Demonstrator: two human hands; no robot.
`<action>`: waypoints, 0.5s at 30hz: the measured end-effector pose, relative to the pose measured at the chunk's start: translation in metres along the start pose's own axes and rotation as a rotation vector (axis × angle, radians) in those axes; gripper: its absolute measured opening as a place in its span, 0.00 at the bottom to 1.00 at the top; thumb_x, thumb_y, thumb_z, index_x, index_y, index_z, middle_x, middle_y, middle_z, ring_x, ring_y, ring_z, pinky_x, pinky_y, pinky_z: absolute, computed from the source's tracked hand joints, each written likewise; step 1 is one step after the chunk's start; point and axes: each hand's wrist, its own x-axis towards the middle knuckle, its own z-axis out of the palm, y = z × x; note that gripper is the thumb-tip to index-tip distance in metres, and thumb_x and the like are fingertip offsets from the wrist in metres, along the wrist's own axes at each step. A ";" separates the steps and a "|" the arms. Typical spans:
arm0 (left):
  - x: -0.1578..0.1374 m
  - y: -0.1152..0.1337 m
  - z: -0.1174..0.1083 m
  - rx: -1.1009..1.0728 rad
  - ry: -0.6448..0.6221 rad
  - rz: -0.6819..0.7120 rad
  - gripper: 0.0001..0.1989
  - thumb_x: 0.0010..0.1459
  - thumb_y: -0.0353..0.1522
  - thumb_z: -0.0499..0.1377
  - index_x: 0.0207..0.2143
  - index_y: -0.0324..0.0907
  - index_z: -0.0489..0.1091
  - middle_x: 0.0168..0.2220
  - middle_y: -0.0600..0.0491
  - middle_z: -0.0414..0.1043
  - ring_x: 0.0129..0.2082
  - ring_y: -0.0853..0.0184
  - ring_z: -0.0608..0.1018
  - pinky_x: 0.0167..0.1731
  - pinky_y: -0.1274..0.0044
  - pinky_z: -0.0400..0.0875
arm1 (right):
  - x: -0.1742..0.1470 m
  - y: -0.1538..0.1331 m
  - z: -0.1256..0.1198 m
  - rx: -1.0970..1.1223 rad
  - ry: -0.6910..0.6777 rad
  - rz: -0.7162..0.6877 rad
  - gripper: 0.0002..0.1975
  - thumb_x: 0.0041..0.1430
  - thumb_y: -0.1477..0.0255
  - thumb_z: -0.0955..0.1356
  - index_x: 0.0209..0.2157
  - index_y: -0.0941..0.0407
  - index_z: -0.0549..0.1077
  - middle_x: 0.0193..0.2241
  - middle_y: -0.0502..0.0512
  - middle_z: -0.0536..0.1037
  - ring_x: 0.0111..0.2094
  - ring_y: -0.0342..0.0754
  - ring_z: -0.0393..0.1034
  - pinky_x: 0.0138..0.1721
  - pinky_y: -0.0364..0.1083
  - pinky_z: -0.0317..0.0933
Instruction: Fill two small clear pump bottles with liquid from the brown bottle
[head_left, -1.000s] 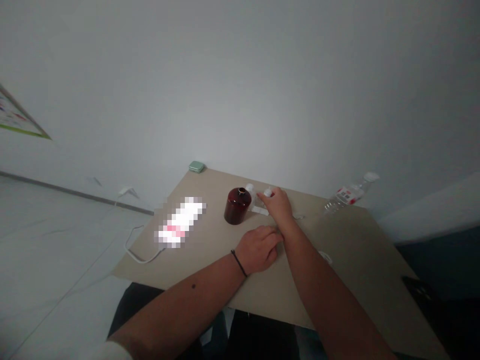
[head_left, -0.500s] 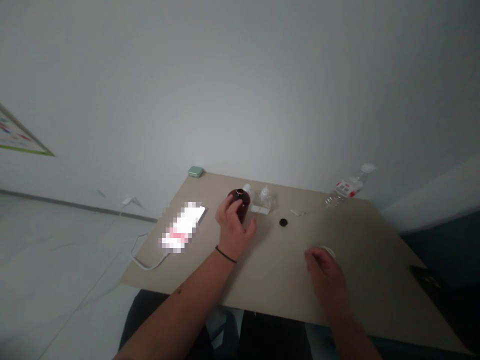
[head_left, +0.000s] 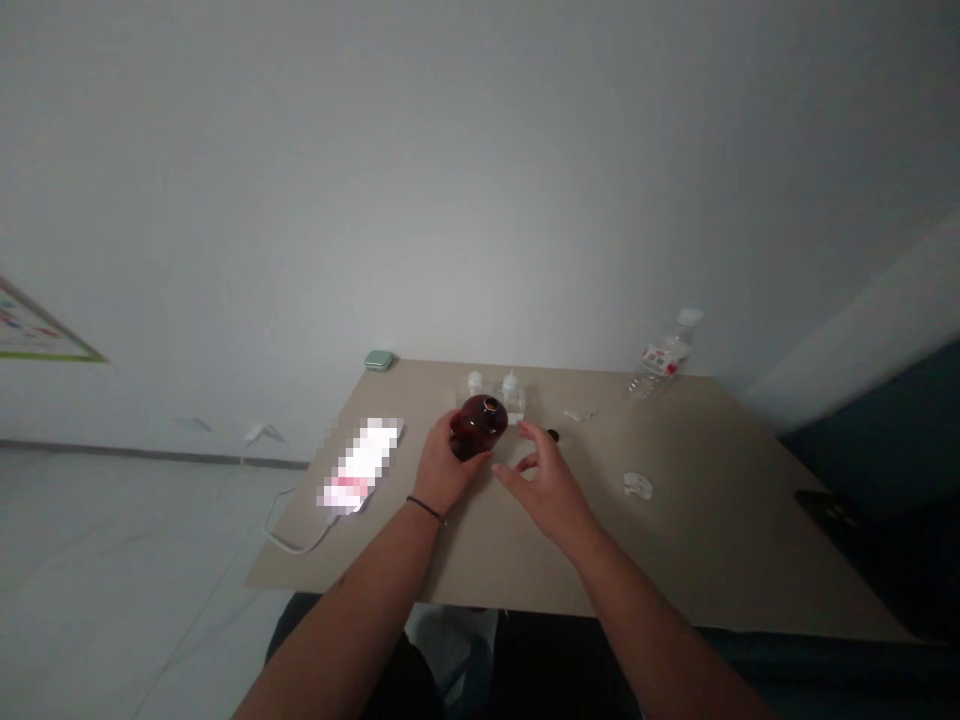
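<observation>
My left hand (head_left: 444, 468) is wrapped round a brown bottle (head_left: 480, 422), which tilts a little to the right with its uncapped mouth showing. To the right of the bottle, my right hand (head_left: 541, 475) is open, thumb and fingers apart, with nothing visible between them. A black cap (head_left: 553, 435) lies on the table just behind the right fingers, partly hidden by them. Two small clear bottles with white tops stand behind the brown bottle; the right one (head_left: 511, 390) shows best, while the left one (head_left: 475, 383) is half covered.
A phone (head_left: 366, 462) with a white cable (head_left: 289, 545) lies at the left of the table (head_left: 720, 520). A green tin (head_left: 379, 360) is at the back left corner. Crumpled white paper (head_left: 638, 486) lies on the right, a white scrap (head_left: 579, 415) behind it. A clear plastic bottle (head_left: 664, 362) stands back right.
My right hand has moved left from the white paper to beside the brown bottle and opened. My left hand has closed round the bottle, which now tilts to the right.
</observation>
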 end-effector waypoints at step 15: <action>0.002 0.000 0.011 -0.290 -0.244 -0.040 0.24 0.65 0.46 0.53 0.57 0.41 0.62 0.49 0.44 0.73 0.42 0.65 0.76 0.43 0.72 0.73 | 0.075 0.004 -0.062 -0.135 0.259 0.018 0.27 0.44 0.59 0.76 0.46 0.53 0.73 0.42 0.59 0.81 0.41 0.57 0.77 0.46 0.57 0.68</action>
